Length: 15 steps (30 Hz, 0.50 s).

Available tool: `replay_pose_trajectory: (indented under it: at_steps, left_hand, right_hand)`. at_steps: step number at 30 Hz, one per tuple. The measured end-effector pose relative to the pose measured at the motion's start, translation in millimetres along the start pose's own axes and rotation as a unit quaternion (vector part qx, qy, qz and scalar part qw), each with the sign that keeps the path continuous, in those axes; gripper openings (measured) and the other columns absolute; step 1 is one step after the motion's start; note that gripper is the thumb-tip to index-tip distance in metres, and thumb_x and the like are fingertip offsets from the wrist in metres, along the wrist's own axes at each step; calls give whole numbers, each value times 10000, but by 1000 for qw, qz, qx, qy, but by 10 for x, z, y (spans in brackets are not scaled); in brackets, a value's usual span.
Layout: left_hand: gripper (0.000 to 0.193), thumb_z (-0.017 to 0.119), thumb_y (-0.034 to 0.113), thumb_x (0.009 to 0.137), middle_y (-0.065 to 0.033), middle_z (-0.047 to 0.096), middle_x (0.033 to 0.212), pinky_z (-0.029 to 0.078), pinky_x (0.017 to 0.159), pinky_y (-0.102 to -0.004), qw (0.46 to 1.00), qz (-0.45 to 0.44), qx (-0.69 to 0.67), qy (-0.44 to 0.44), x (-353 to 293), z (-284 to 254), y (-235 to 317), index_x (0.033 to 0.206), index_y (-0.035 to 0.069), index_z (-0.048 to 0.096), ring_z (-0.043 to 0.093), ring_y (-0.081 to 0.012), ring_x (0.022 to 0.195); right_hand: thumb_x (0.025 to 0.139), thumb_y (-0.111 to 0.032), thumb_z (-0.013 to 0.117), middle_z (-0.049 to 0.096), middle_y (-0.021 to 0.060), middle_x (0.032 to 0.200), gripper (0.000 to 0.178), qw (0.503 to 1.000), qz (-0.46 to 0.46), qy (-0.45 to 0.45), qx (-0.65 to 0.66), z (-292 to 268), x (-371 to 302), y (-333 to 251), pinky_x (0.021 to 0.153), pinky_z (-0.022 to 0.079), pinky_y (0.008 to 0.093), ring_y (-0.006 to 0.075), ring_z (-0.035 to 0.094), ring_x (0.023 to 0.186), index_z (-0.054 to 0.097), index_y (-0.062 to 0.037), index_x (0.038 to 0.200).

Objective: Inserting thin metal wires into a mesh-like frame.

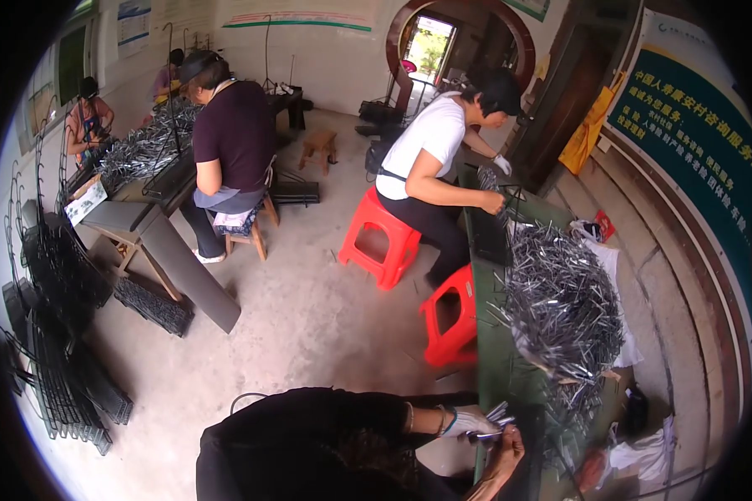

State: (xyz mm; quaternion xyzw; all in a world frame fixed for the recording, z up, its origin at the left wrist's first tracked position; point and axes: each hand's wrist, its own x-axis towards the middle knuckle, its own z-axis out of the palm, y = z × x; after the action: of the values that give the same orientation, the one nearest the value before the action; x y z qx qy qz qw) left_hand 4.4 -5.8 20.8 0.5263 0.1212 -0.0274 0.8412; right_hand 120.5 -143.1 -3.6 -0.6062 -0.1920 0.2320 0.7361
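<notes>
At the lower right, over the near edge of the green table (492,367), my left hand (470,422) wears a white glove and is closed around a small bunch of thin silvery metal strips (498,411). My bare right hand (507,452) is beside it, fingertips pinched at the end of a strip from that bunch. The strips' exact shape is too small to tell. Beyond my hands a big tangled heap of similar metal strips (564,301) spreads over the table.
A person in white (430,138) works farther up the table, near red stools (380,238). Across the room people sit at another heaped table (146,150). Black wire racks (58,367) stand at left. White cloth (643,451) lies right of my table.
</notes>
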Motion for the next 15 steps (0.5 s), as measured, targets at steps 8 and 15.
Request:
replay_pose_trajectory:
  at_steps: [8,15]
  left_hand:
    - [327,661,439,833,18,671,696,296,356,-199,999,-4,37,6,-42,165,-82,839,117,716,512,-33,482]
    - [232,683,296,843,37,584,619,357,428,-230,1000,-21,5,19,-133,306,11,784,71,685,487,-28,491]
  right_hand:
    - [840,-180,711,557,-64,681,166,999,3,39,-1,-83,-249,-90,601,352,227,45,446,625,632,-77,737]
    - [819,-222,732,650,96,994,383,979,31,170,-112,-41,-502,-223,860,437,306,173,578,928,634,60,1060]
